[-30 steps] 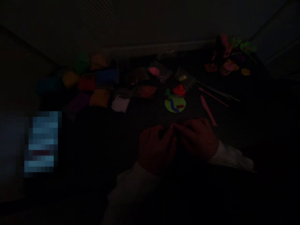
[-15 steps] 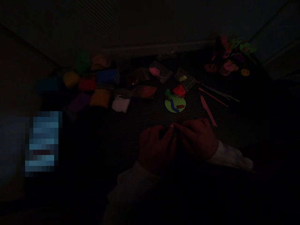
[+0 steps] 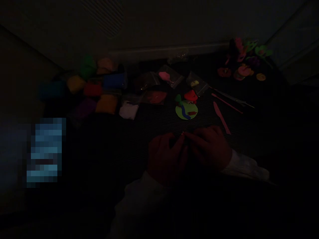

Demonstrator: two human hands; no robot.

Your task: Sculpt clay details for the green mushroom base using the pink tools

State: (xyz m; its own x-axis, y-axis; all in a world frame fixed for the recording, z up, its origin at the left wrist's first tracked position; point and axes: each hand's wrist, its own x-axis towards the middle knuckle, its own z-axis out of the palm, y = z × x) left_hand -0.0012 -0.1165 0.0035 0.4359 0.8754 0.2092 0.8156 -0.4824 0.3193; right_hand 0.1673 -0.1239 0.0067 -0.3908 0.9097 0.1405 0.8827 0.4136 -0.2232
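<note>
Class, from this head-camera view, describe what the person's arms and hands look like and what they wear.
The left hand and right hand are bare, with no gloves. Both arms wear long, loose sleeves of pale, white-looking fabric. The right sleeve shows soft creases near the cuff; the left sleeve sits deeper in shadow. The dim light hides any markings.

Bare left hand [image 3: 165, 161], bare right hand [image 3: 210, 147], loose pale sleeves [image 3: 245, 167]
</note>
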